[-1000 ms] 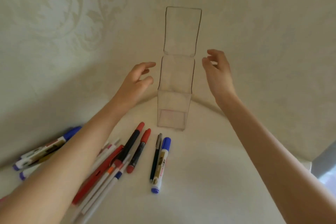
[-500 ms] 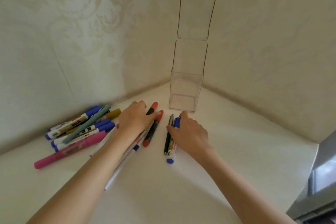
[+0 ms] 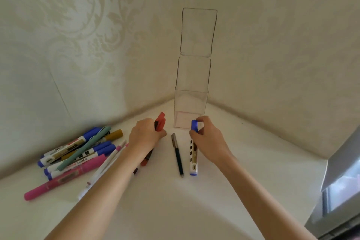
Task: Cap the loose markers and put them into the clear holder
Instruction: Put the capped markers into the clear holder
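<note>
Gripping left hand (image 3: 145, 136): fingers were curled round a red-capped marker (image 3: 160, 121), just left of the clear holder's base; the red cap stuck out above the fist, and whether a second marker sat in the same grip could not be told.
Right hand (image 3: 208, 140): thumb and fingers pinched the cap end of a blue-capped marker (image 3: 194, 154), right in front of the holder's base; its far end lay toward the person, on the tabletop (image 3: 175, 210).
Clear holder (image 3: 190, 107): stood upright in the wall corner, with nothing inside.
Dark pen (image 3: 177, 154): lay in front of the holder, between the two hands and apart from both.
Pile of markers (image 3: 78, 154): lay well left of the holder against the wall, with blue, teal, gold and pink ones overlapping and a pink marker (image 3: 64, 177) along its near edge.
</note>
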`<state>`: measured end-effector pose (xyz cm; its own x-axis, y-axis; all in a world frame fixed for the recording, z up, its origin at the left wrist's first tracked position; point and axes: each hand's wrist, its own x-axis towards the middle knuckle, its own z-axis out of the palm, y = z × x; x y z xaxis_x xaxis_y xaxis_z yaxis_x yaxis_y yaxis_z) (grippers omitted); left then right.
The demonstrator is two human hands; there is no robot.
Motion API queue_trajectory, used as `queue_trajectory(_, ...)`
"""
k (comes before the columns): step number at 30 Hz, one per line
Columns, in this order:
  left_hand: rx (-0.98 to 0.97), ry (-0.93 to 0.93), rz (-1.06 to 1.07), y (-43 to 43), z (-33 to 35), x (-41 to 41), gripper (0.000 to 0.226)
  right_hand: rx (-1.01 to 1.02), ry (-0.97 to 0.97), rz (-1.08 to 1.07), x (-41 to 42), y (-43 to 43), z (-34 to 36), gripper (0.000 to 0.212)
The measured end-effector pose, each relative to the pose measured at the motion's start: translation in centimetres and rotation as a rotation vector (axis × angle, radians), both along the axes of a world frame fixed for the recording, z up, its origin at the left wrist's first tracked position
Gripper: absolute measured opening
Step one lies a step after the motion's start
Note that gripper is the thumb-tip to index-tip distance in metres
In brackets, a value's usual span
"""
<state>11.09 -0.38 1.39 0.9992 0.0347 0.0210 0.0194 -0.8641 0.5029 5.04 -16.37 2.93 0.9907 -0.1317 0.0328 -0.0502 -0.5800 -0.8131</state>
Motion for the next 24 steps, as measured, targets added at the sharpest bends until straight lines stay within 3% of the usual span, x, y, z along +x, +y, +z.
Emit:
queue_trajectory(7, -0.893, -0.370, -0.088, 1.4, 8.5, 0.1, 0.015, 0.253, -0.596, -0.152, 2.0, -2.7, 7.4, 0.033)
queue_trajectory(9, -1.010, -0.499, -0.174, 0.1, 11.0, 0.7, 0.010, 0.281, -0.737, -0.204, 3.1, -2.8, 9.7, 0.035)
queue_trajectory(12, -1.090, -0.606, -0.314, -2.6, 13.2, 1.7, 0.008, 0.166, -0.796, -0.200, 5.1, -2.7, 11.5, 0.037)
queue_trajectory(15, -1.134, -0.576, -0.365, -5.0, 13.1, 2.6, 0.008, -0.042, -0.729, -0.134, 6.8, -2.6, 10.9, 0.037)
queue_trajectory(20, -0.900, -0.629, -0.374, -6.2, 10.1, 4.5, 0.010, -0.269, -0.647, -0.042, 8.0, -3.4, 8.7, 0.038)
queue_trajectory(24, -0.792, -0.521, -0.412, -6.0, 8.5, 4.7, 0.010, -0.318, -0.578, -0.016, 8.4, -3.9, 7.6, 0.039)
